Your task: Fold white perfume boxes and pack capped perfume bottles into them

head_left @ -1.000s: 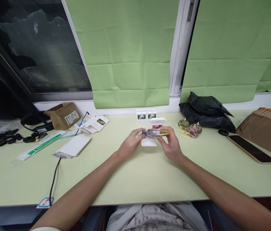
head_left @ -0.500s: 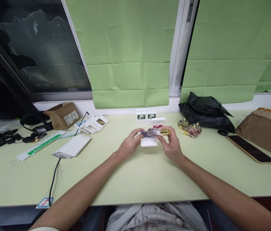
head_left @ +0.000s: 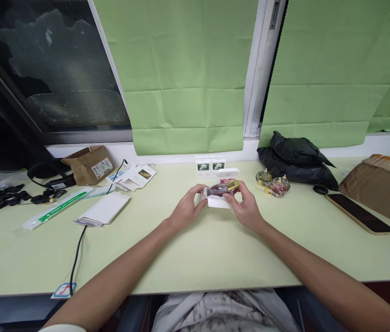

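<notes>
pale green table | left hand: fingers bent closed on white box, left end | right hand: thumb and fingers pinched on bottle by its gold cap | bottle: sideways between the hands, seemingly partly in the box

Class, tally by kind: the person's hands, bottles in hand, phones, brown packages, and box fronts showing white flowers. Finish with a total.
Hands: 2
Bottles in hand: 1
Phones: 1
Brown packages: 2
White-flower box fronts: 2
Total: 8
</notes>
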`<state>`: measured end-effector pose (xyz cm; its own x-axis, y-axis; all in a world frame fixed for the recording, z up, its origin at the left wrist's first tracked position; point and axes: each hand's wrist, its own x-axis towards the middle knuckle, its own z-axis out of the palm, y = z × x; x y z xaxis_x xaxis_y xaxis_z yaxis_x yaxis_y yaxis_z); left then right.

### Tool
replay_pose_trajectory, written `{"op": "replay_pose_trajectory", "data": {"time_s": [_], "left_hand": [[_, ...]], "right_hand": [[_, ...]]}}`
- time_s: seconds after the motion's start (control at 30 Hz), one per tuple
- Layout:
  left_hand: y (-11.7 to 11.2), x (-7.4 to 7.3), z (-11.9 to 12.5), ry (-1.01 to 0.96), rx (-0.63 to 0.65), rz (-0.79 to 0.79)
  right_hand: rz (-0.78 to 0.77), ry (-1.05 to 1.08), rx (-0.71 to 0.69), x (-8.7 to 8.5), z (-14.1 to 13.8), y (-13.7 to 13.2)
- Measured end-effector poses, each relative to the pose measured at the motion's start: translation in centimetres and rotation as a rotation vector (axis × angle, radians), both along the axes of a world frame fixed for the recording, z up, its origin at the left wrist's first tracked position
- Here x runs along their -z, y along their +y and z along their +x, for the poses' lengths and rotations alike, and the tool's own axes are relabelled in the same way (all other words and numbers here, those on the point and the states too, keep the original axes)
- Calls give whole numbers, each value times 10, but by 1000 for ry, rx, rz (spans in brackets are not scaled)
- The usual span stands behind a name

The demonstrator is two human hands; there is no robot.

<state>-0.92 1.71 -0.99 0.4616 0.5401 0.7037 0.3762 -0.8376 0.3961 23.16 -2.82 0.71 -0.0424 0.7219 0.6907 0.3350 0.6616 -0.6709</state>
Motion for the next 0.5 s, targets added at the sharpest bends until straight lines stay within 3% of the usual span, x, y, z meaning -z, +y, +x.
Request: {"op": "replay_pose_trajectory", "data": {"time_s": [0.1, 0.5], "left_hand": [[-6, -4, 3, 21, -72, -139], [-4, -5, 3, 87, -63, -221]], "right_hand": [[-12, -2, -6, -1, 0, -1], [10, -48, -37, -4, -4, -7]]}}
